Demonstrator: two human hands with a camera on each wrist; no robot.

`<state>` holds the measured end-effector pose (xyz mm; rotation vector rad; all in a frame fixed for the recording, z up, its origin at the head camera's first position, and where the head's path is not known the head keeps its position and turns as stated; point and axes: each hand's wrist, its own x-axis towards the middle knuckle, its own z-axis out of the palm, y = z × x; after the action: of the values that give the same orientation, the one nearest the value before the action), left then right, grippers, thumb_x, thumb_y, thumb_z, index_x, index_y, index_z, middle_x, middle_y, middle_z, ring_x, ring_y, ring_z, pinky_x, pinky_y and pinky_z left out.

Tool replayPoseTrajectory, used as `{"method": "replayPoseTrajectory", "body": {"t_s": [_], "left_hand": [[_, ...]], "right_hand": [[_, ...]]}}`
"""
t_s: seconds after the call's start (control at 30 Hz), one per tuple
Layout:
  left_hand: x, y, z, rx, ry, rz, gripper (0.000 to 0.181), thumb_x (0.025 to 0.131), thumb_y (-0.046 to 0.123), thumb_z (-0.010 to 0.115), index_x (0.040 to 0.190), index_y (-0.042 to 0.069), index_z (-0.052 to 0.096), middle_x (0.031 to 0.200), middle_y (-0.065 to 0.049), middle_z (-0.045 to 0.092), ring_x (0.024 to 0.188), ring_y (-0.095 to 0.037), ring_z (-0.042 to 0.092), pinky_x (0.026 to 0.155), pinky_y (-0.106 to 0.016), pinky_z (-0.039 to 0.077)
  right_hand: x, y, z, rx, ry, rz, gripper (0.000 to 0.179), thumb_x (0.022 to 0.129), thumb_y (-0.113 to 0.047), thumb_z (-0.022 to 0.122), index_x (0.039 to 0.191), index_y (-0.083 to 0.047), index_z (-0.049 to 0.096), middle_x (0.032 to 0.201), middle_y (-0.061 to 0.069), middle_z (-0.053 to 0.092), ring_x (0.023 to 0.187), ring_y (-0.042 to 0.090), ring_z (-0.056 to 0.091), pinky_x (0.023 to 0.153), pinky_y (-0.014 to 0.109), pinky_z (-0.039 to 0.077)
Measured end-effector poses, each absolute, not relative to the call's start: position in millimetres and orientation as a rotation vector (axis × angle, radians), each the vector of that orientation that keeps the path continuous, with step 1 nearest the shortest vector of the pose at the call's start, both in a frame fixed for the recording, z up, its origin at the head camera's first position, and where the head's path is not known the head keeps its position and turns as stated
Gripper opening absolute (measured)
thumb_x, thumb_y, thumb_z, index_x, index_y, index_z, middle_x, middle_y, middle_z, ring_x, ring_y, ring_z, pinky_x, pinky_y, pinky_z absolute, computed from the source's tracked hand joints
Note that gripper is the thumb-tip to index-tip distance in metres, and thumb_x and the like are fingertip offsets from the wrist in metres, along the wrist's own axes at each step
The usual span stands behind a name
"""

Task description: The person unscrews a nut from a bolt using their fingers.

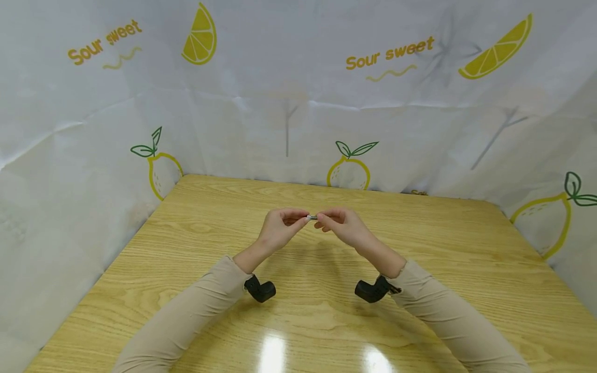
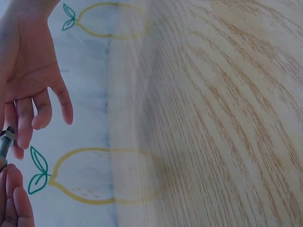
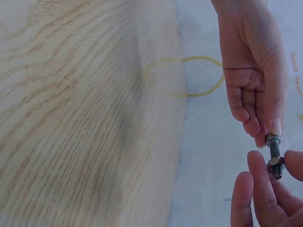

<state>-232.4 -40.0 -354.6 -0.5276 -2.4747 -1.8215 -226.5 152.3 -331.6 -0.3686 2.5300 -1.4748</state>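
Above the table, both hands meet at a small metal bolt (image 1: 313, 217) with a nut (image 3: 276, 163) on its thread. My left hand (image 1: 279, 228) pinches the bolt by its head, thumb against it, as the right wrist view shows. From the other side, my right hand (image 1: 344, 226) pinches the nut near the threaded end between thumb and finger. A stretch of bare thread (image 3: 275, 149) shows between head and nut, and the tip sticks out past the nut. At the left wrist view's edge, the bolt (image 2: 4, 145) is partly cut off.
The wooden table (image 1: 210, 331) lies under both forearms. A pale cloth (image 1: 261, 129) printed with lemons hangs behind it and along both sides. Black angled mounts (image 1: 263, 291) sit at the wrists, by the beige sleeves (image 1: 186, 311).
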Motion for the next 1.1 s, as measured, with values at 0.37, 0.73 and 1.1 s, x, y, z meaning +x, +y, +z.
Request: {"method": "replayPoseTrajectory", "body": {"t_s": [0.37, 0.73, 1.1], "left_hand": [[-232.9, -39.8, -353.9, -0.543, -2.469, -1.828, 0.025, 0.090, 0.016, 0.063, 0.110, 0.003, 0.068, 0.107, -0.015, 0.070, 0.093, -0.026, 0.067, 0.078, -0.029, 0.055], [-233.1, -39.7, -354.2, -0.529, -2.466, -1.839, 0.025, 0.090, 0.018, 0.064, 0.110, 0.004, 0.069, 0.108, -0.015, 0.069, 0.094, -0.024, 0.067, 0.079, -0.030, 0.055], [-233.5, -39.6, -354.5, -0.539, -2.468, -1.822, 0.024, 0.090, 0.016, 0.063, 0.110, 0.004, 0.069, 0.107, -0.014, 0.070, 0.092, -0.024, 0.068, 0.078, -0.029, 0.056]], "right_hand": [[-225.6, 153.0, -331.9, -0.400, 2.536, -1.532, 0.040, 0.091, -0.020, 0.061, 0.127, -0.002, 0.054, 0.123, 0.019, 0.058, 0.112, 0.032, 0.057, 0.095, 0.047, 0.048], [-226.6, 152.2, -332.0, -0.402, 2.552, -1.488, 0.035, 0.096, -0.026, 0.054, 0.121, -0.003, 0.059, 0.113, 0.017, 0.065, 0.104, 0.027, 0.062, 0.098, 0.049, 0.045], [-226.5, 151.9, -331.5, -0.429, 2.441, -1.602, 0.039, 0.096, -0.024, 0.055, 0.127, 0.000, 0.053, 0.118, 0.024, 0.061, 0.106, 0.031, 0.063, 0.098, 0.044, 0.048]]}}
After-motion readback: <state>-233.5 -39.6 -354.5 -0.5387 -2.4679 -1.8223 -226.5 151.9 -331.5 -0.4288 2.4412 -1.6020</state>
